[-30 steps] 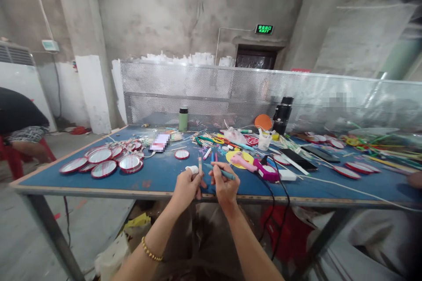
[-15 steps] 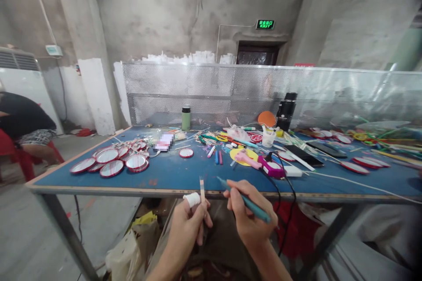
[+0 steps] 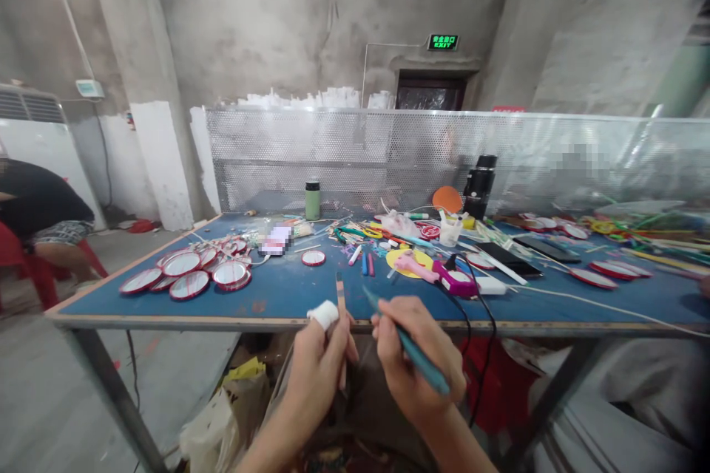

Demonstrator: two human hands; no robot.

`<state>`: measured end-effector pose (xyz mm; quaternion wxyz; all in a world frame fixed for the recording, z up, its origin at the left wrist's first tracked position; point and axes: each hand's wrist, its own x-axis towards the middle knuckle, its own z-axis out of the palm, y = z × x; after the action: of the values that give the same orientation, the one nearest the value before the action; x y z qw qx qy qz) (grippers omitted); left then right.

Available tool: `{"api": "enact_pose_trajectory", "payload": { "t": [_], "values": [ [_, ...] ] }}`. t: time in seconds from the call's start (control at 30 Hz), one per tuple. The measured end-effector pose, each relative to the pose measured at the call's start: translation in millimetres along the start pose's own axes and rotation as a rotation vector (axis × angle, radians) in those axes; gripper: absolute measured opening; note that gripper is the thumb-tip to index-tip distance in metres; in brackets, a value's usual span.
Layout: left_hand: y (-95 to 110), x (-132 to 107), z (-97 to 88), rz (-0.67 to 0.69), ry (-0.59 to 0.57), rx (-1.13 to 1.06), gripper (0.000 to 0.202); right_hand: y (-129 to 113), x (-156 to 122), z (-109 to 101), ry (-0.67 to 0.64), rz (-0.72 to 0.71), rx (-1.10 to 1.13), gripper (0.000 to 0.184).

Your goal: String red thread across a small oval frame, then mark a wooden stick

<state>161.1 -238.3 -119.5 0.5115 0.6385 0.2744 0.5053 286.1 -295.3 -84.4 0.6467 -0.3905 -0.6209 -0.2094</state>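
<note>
My left hand (image 3: 319, 362) is closed around a thin upright stick (image 3: 340, 294), pinched between thumb and fingers; its forefinger tip is wrapped in white tape (image 3: 323, 314). Close beside it, my right hand (image 3: 413, 358) grips a teal pen-like tool (image 3: 413, 351) whose tip points up and left toward the stick. Both hands hover just in front of the near edge of the blue table (image 3: 288, 294).
Several round red-rimmed mirrors (image 3: 186, 271) lie at the table's left. A pink tool (image 3: 455, 281) with black cables, a yellow disc, coloured sticks, a green bottle (image 3: 313, 200) and a black flask (image 3: 480, 185) crowd the middle and right. Another person (image 3: 33, 214) sits at far left.
Both hands have drawn back from over the tabletop to in front of its near edge. The teal tool's tip has come closer to the stick.
</note>
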Motion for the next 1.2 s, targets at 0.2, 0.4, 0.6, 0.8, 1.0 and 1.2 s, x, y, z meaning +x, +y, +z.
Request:
{"api": "enact_pose_trajectory", "payload": {
  "t": [0.2,0.4,0.6,0.8,1.0,1.2],
  "values": [
    [-23.8,85.9,1.4,-0.004,0.008,-0.039,0.029,81.0,29.9,55.2,0.067,0.290,0.175,0.020],
    [-43.8,117.1,1.5,-0.047,-0.009,-0.069,0.022,102.7,15.0,76.1,0.007,0.382,0.222,0.021],
    [-46.6,118.6,1.5,-0.035,-0.056,-0.100,0.024,99.9,18.8,84.1,-0.040,0.387,0.261,0.021],
    [-46.8,114.0,0.8,-0.035,-0.066,-0.091,0.025,99.0,13.5,81.0,-0.087,0.387,0.245,0.019],
    [-48.2,113.5,0.4,-0.041,-0.055,-0.071,0.025,99.9,16.0,69.5,-0.104,0.369,0.218,0.019],
    [-49.5,114.6,0.6,-0.040,-0.068,-0.047,0.026,105.0,13.4,69.5,-0.104,0.390,0.223,0.023]
  ]
}}
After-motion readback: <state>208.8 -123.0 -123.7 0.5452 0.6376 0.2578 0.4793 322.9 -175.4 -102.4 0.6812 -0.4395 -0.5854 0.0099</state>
